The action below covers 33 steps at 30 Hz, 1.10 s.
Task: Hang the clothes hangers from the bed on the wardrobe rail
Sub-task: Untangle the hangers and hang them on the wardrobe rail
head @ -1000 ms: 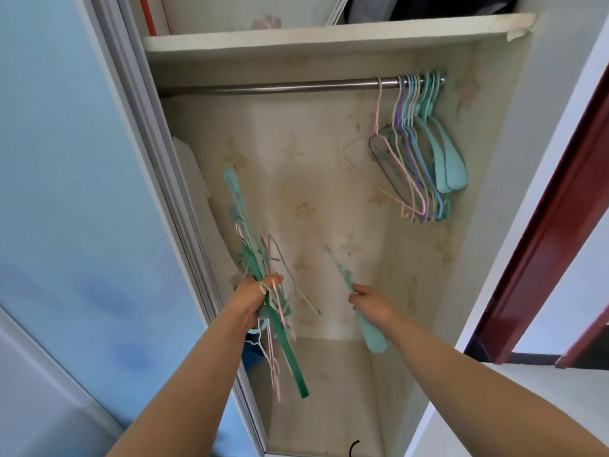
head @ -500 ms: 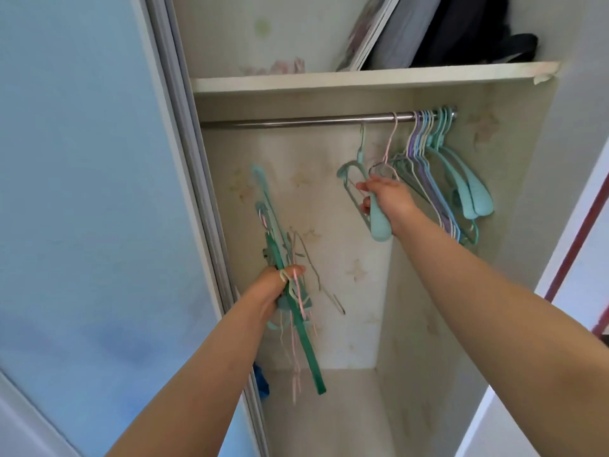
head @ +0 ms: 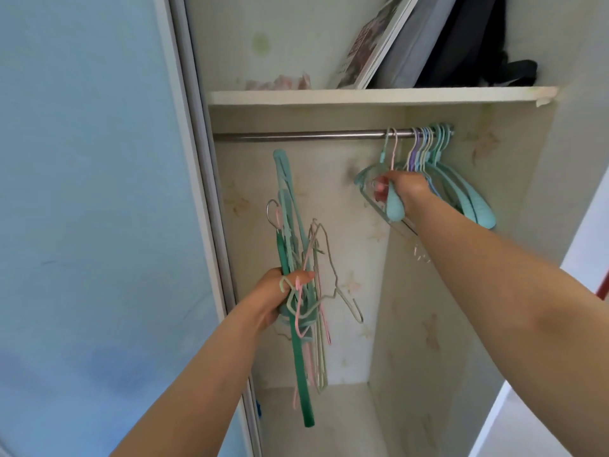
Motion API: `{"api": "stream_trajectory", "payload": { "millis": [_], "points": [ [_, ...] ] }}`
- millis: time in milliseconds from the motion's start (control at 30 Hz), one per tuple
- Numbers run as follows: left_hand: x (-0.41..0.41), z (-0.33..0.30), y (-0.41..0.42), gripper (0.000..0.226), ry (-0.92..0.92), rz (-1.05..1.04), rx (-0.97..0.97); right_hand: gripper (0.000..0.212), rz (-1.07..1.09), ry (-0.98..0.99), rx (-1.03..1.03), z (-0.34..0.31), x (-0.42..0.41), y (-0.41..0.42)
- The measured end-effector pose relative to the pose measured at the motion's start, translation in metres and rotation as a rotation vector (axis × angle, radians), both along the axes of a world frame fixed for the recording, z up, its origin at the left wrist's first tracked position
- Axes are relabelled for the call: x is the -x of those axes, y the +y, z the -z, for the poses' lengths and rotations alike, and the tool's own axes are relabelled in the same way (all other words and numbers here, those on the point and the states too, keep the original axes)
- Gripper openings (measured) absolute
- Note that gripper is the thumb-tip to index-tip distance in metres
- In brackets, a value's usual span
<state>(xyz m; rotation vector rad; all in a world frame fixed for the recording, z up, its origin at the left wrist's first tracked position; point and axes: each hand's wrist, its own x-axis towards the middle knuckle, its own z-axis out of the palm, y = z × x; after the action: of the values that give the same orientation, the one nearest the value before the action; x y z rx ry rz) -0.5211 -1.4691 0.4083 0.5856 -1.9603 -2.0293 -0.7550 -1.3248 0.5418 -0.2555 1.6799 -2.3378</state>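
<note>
Overhead, shelf (head: pixel 379 95) (books, perhaps); both hands' fingers (head: pixel 298 278) curled round hangers (head: pixel 291 258).

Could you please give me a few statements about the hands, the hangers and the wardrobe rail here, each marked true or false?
1. The left hand grips a bundle of hangers. True.
2. The right hand is empty. False: it holds a light teal hanger just below the rail.
3. The hangers already hung sit at the rail's left end. False: they crowd its right end.
4. The shelf above the rail carries things. True.
5. The light teal hanger's hook is over the rail. True.
</note>
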Motion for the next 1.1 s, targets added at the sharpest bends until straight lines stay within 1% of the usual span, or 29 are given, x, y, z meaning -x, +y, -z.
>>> {"api": "stream_trajectory", "payload": {
  "millis": [33,100,133,167,233,267,300,333,367,400,433,467,500,533,567,633,667,700,767,833,900,967,1033,1067,1100],
  "points": [
    [-0.002,0.001,-0.001,0.034,0.009,0.019,-0.005,0.018,0.06,-0.002,0.004,0.0,0.004,0.005],
    [-0.007,0.002,-0.001,0.033,0.025,0.051,-0.026,0.009,0.133,0.012,-0.025,0.004,0.012,0.017],
    [-0.009,0.001,-0.001,0.033,0.035,0.061,-0.04,0.004,0.156,0.042,-0.075,0.007,0.017,0.021],
    [-0.01,0.002,-0.001,0.033,0.044,0.064,-0.053,0.007,0.207,0.119,-0.181,0.011,0.019,0.025],
    [-0.011,0.003,0.001,0.032,0.049,0.063,-0.078,0.027,0.378,0.41,-0.561,0.025,0.011,0.031],
    [-0.012,0.004,0.003,0.031,0.055,0.059,-0.09,0.032,0.51,0.602,-0.692,0.034,-0.004,0.034],
    [-0.011,0.005,0.004,0.029,0.063,0.053,-0.103,0.032,0.604,0.788,-0.737,0.045,-0.025,0.036],
    [-0.011,0.007,0.006,0.027,0.063,0.044,-0.117,0.027,0.629,0.93,-0.744,0.058,-0.047,0.035],
    [-0.011,0.009,0.008,0.026,0.066,0.038,-0.131,0.021,0.551,0.991,-0.788,0.072,-0.072,0.033],
    [-0.011,0.011,0.011,0.024,0.071,0.034,-0.14,0.021,0.382,0.957,-0.908,0.087,-0.091,0.03],
    [-0.011,0.013,0.012,0.022,0.078,0.029,-0.143,0.033,0.155,0.852,-1.071,0.1,-0.112,0.027],
    [-0.011,0.016,0.014,0.022,0.078,0.026,-0.146,0.049,-0.082,0.676,-1.193,0.114,-0.125,0.023],
    [-0.011,0.019,0.015,0.022,0.077,0.026,-0.147,0.062,-0.28,0.47,-1.228,0.125,-0.138,0.021],
    [-0.012,0.021,0.017,0.023,0.076,0.029,-0.15,0.067,-0.4,0.28,-1.174,0.136,-0.148,0.019],
    [-0.012,0.025,0.019,0.025,0.076,0.033,-0.155,0.065,-0.437,0.122,-1.048,0.146,-0.155,0.018],
    [-0.013,0.03,0.025,0.028,0.078,0.017,-0.176,0.044,-0.349,-0.143,-0.655,0.166,-0.168,0.014],
    [-0.015,0.032,0.028,0.024,0.083,-0.004,-0.185,0.032,-0.271,-0.241,-0.457,0.173,-0.174,0.011],
    [-0.016,0.034,0.03,0.02,0.088,-0.021,-0.185,0.021,-0.199,-0.293,-0.318,0.177,-0.179,0.009],
    [-0.018,0.041,0.033,0.015,0.076,-0.022,-0.19,0.011,-0.08,-0.319,-0.16,0.182,-0.187,0.005],
    [-0.022,0.045,0.037,0.017,0.074,0.008,-0.204,0.009,0.014,-0.311,-0.08,0.184,-0.19,0.004],
    [-0.024,0.05,0.041,0.021,0.06,0.025,-0.214,0.026,0.074,-0.272,-0.055,0.184,-0.193,0.006],
    [-0.03,0.054,0.045,0.021,0.062,0.021,-0.225,0.034,0.103,-0.226,-0.064,0.185,-0.196,0.009],
    [-0.033,0.06,0.047,0.034,0.073,0.067,-0.237,0.032,0.1,-0.211,-0.099,0.19,-0.199,0.011],
    [-0.035,0.063,0.048,0.035,0.079,0.092,-0.235,0.032,0.075,-0.211,-0.126,0.193,-0.2,0.012],
    [-0.037,0.066,0.049,0.03,0.078,0.09,-0.226,0.036,0.052,-0.214,-0.156,0.196,-0.202,0.013]
  ]
}}
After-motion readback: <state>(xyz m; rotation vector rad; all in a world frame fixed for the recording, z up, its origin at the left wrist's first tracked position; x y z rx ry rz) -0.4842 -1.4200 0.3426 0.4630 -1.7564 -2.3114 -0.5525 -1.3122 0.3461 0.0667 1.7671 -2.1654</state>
